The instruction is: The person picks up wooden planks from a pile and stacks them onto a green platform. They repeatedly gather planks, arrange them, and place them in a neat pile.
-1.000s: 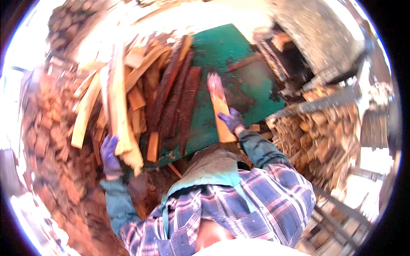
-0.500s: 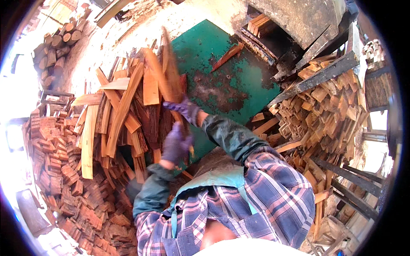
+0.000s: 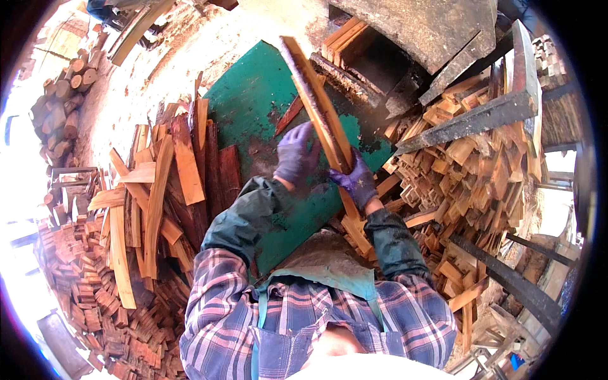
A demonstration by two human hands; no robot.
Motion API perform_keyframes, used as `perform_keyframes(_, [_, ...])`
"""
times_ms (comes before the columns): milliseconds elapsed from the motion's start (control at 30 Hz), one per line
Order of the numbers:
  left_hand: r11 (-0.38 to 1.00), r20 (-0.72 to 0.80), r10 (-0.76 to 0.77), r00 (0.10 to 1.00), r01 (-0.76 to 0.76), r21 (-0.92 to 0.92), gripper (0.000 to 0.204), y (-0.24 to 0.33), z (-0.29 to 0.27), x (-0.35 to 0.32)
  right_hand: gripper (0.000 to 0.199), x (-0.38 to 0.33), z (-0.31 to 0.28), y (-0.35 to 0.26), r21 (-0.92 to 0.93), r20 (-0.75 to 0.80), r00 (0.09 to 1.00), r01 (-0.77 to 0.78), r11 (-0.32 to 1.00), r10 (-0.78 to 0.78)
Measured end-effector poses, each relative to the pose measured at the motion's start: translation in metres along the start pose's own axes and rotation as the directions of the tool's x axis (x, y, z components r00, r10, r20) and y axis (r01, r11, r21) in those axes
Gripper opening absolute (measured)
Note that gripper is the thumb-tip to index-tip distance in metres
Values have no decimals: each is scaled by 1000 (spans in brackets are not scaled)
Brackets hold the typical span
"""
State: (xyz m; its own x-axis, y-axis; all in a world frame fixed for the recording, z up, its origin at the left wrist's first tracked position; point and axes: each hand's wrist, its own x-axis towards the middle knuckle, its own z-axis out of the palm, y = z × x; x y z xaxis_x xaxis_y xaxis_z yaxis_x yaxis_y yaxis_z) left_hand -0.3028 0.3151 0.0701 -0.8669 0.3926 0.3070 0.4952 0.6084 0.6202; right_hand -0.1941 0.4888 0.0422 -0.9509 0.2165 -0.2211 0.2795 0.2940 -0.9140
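Observation:
A long wooden board [image 3: 318, 101] with a dark, rough edge slants over the green metal surface [image 3: 237, 95], its far end pointing away from me. My right hand [image 3: 356, 180], in a purple glove, is closed around the board toward its near part. Left of the board is my left hand [image 3: 296, 157], also gloved, its fingers stretched out and holding nothing. Its fingertips are close to the board's side; I cannot tell whether they touch. A narrow reddish wood strip [image 3: 290, 115] lies on the green surface beyond my left hand.
Long loose planks [image 3: 157, 209] are heaped at the left. Short cut pieces [image 3: 107, 297] are stacked below them, and more wood [image 3: 468, 158] is piled at the right behind a dark metal bar [image 3: 468, 126]. Round logs [image 3: 63, 107] lie far left. A box-like opening [image 3: 380, 54] holds several boards.
Both hands have moved right, away from the plank heap. The board has come along in my right hand and now lies over the green surface. My left hand is now apart from my right.

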Motion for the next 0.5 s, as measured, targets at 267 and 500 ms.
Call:
perform_keyframes(267, [900, 507, -178, 843, -69, 430, 45, -71, 73, 19, 76, 29, -13, 5, 222, 167, 979, -150, 963, 114])
perform_keyframes(500, [710, 291, -655, 697, 437, 552, 47, -234, -145, 80, 75, 71, 58, -48, 335, 364, 928, -46, 941, -84])
